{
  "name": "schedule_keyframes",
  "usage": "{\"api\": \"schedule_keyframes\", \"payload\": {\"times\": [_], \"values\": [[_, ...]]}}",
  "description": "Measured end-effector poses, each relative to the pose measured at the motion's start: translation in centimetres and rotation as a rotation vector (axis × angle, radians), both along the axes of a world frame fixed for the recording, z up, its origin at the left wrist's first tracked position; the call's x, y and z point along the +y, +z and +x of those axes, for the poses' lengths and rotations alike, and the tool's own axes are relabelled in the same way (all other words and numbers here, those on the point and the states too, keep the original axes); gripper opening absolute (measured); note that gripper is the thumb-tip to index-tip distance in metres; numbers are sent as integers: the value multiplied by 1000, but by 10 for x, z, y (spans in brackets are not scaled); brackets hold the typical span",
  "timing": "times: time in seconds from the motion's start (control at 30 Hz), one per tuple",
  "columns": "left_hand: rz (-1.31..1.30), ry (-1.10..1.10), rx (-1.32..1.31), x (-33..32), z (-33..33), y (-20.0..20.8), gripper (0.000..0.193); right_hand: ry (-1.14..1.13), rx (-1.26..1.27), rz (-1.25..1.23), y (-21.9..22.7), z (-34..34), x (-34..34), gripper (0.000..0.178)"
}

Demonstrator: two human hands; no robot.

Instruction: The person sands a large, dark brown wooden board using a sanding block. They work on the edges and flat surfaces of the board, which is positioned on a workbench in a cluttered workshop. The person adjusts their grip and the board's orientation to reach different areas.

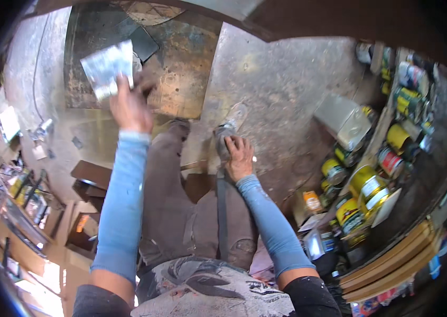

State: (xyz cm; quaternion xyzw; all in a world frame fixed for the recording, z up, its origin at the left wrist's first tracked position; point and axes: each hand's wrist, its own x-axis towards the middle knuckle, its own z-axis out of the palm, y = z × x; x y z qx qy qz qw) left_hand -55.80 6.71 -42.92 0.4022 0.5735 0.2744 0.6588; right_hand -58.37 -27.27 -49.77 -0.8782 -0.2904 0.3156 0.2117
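Observation:
My left hand (131, 111) is stretched forward, its fingers smeared by motion. It appears closed on one edge of a pale, roughly square sheet (108, 68), whose surface is too blurred to make out. Below the sheet lies a large stained brown board (181, 68) on the floor, with a dark square piece (143, 44) on it. My right hand (240, 158) rests over my bent knee, fingers spread slightly and holding nothing.
Tins with yellow labels (370, 186) crowd shelving at the right. A rectangular metal can (343, 120) stands beside them on the concrete floor (281, 74). Cardboard boxes (82, 232) sit at lower left. A dark edge (297, 21) overhangs the top.

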Motion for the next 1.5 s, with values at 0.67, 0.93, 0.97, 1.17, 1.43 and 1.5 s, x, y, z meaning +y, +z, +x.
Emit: {"api": "schedule_keyframes", "payload": {"times": [0.67,0.93,0.97,1.17,1.43,1.5], "values": [[-316,-125,-16,168,-260,-18,41,52,135,203,50,27,242,70],[-408,-421,-396,207,12,56,40,-188,-106,636,121,95,348,63],[-406,-410,-417,205,29,64,40,-188,-181,712,127,108,356,63],[-297,-439,-420,180,65,80,32,-108,-210,801,159,146,355,64],[-340,-451,-336,164,67,77,36,150,-370,370,135,158,292,64],[-138,-587,-262,168,68,74,37,38,-363,347,143,157,291,60]]}}
